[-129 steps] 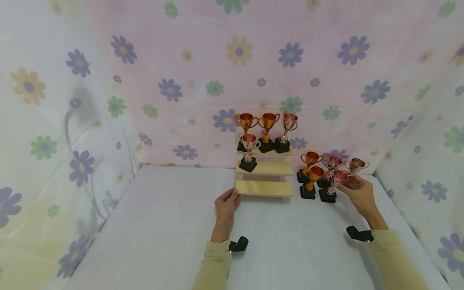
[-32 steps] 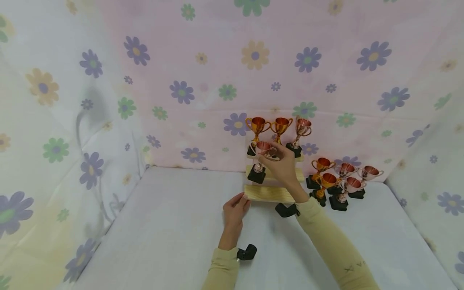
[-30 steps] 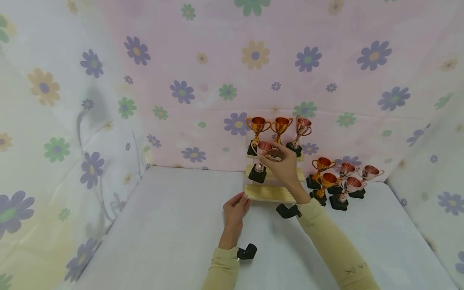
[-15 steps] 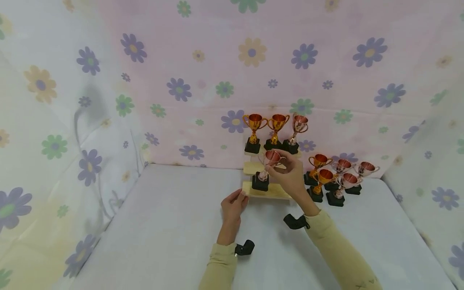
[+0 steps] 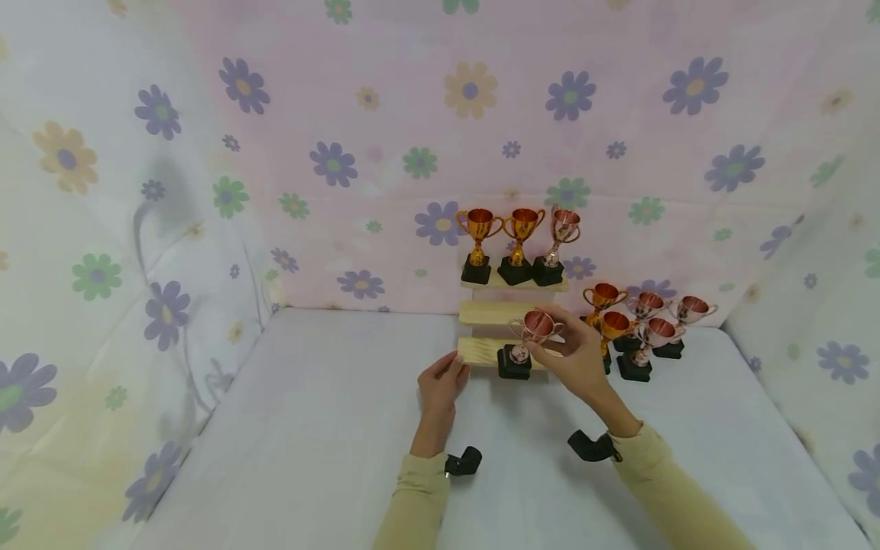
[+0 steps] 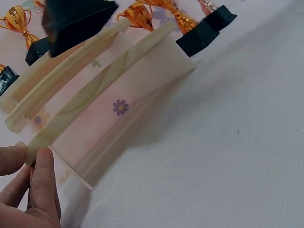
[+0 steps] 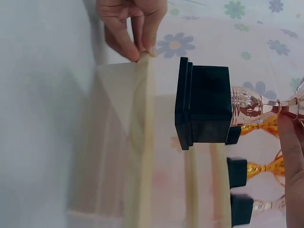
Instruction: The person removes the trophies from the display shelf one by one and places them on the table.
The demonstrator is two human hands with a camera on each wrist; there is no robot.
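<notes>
My right hand (image 5: 580,363) grips a small rose-gold trophy cup (image 5: 538,327) with a black base, raised in front of the lowest step of a three-step wooden stand (image 5: 481,312). Its base (image 7: 209,102) fills the middle of the right wrist view, apart from the boards. With thumb and fingers, my left hand (image 5: 438,388) pinches the left end of the lowest board (image 6: 95,92). Two gold trophies (image 5: 478,225) and a rose-gold one (image 5: 564,229) stand in a row on the top step.
Right of the stand, several gold and rose-gold trophies (image 5: 658,334) stand close together on the white table (image 5: 309,428). Flower-patterned cloth walls (image 5: 385,176) enclose the table at the back and both sides.
My right hand came from the trophies at the right, took the rose-gold trophy off the middle step and brought it down, forward and slightly right. My left hand stayed on the lowest board.
</notes>
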